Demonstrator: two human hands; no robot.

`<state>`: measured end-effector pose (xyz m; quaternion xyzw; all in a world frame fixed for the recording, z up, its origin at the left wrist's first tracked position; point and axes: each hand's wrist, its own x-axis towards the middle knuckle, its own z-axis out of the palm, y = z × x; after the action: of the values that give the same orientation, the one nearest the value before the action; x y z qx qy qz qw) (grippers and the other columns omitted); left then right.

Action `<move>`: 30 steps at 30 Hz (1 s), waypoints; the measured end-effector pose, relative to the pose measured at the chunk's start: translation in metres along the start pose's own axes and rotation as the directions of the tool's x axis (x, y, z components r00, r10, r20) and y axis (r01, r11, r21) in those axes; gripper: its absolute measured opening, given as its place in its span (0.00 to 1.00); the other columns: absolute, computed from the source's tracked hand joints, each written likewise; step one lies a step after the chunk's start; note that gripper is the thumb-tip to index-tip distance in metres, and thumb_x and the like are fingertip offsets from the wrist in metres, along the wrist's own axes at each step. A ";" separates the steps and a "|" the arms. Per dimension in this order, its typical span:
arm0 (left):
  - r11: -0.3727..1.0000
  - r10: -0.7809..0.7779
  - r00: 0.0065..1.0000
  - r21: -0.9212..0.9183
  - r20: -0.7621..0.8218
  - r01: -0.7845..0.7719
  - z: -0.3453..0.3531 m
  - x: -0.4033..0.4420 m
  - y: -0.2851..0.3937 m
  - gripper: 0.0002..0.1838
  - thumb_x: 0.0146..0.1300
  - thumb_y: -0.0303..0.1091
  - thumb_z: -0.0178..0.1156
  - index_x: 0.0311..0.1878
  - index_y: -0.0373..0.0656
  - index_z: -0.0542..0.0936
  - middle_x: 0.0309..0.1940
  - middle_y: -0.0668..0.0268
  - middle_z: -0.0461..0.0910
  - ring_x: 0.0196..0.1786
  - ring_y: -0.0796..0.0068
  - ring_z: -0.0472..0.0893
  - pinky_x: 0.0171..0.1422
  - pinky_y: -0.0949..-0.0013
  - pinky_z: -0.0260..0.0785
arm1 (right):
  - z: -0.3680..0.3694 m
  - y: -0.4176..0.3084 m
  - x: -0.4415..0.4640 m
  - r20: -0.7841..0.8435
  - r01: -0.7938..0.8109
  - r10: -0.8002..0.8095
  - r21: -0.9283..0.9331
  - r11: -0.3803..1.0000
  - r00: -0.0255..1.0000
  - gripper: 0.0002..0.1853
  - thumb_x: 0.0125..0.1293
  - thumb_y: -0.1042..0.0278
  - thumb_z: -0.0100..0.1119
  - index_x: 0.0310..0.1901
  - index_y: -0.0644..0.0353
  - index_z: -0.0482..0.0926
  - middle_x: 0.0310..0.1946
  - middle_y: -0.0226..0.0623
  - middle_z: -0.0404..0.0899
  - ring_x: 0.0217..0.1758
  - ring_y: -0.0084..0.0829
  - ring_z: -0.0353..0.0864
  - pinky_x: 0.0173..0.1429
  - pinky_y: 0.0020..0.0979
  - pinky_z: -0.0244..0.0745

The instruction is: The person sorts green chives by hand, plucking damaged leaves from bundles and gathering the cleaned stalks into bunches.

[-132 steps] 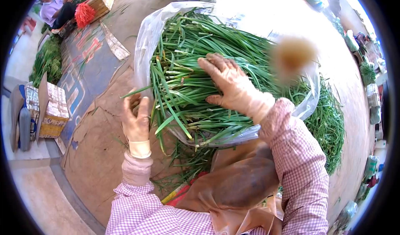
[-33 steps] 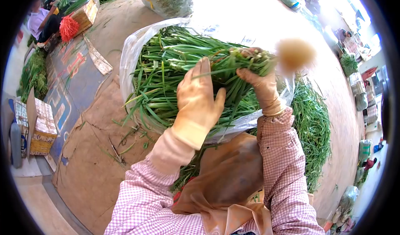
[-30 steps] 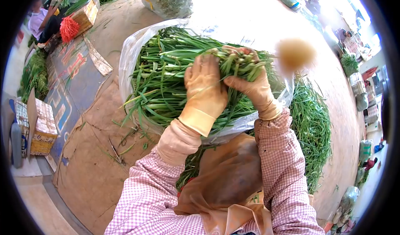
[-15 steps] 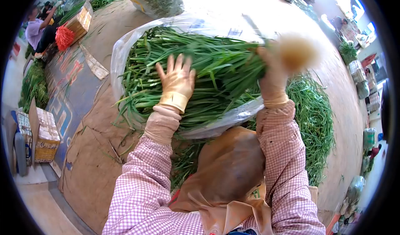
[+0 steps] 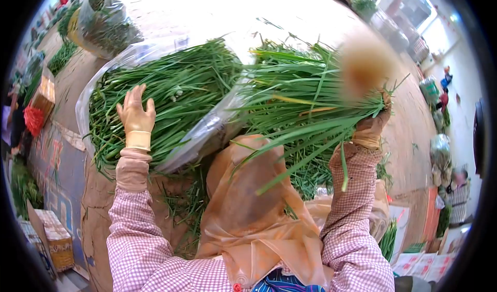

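Observation:
My left hand [image 5: 137,115], in a pale glove, rests open on a heap of long green chives [image 5: 191,80], its fingers spread. The heap lies in an opened clear plastic bag [image 5: 202,129]. Off to the right, my right hand [image 5: 374,122] is closed around the end of a bunch of chives [image 5: 305,103]. Its leaves fan out to the left, and several droop over my apron [image 5: 248,188]. A blurred tan spot in the view hides part of that bunch and the area just above my right hand.
Loose chives [image 5: 313,173] lie on the floor below the held bunch. A filled plastic bag [image 5: 106,25] stands at the far left. Boxes [image 5: 54,235] sit at the lower left, and a red tassel-like bundle [image 5: 33,120] hangs by another box. Printed sheets [image 5: 422,266] lie lower right.
My view has turned right, so the bag appears further left. My right hand has drawn a bunch of chives away from the heap to the right. My left hand stays on the heap.

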<state>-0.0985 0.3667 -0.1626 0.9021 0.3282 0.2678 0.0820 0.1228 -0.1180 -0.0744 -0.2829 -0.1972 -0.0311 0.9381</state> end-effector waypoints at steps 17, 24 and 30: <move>0.224 0.792 0.583 -0.975 0.180 -0.003 -0.117 -0.009 0.211 0.27 0.66 0.48 0.55 0.62 0.39 0.70 0.58 0.56 0.72 0.57 0.68 0.75 0.60 0.70 0.67 | -0.061 -0.008 -0.112 -0.287 -0.178 0.254 0.264 0.948 0.924 0.06 0.64 0.67 0.52 0.34 0.56 0.77 0.41 0.38 0.80 0.52 0.36 0.77 0.63 0.47 0.70; 0.451 0.765 0.380 -0.854 0.519 0.260 -0.087 -0.038 0.195 0.51 0.54 0.70 0.55 0.69 0.37 0.59 0.63 0.54 0.68 0.66 0.63 0.66 0.71 0.63 0.55 | -0.075 -0.012 -0.122 -0.241 -0.282 0.316 0.167 0.945 0.918 0.10 0.65 0.63 0.51 0.39 0.59 0.77 0.43 0.38 0.80 0.49 0.37 0.77 0.60 0.41 0.71; 0.372 0.827 0.146 -0.724 0.543 0.581 -0.076 -0.073 0.210 0.51 0.54 0.63 0.61 0.69 0.34 0.57 0.63 0.57 0.68 0.64 0.69 0.67 0.69 0.65 0.56 | -0.081 -0.003 -0.121 -0.353 -0.231 0.280 0.177 0.957 0.893 0.06 0.62 0.66 0.55 0.33 0.58 0.78 0.39 0.40 0.82 0.46 0.40 0.80 0.56 0.46 0.75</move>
<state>-0.0710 0.1559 -0.0614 0.6373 -0.1341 -0.2504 0.7164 0.0396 -0.1708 -0.1810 -0.2335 0.0225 0.0523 0.9707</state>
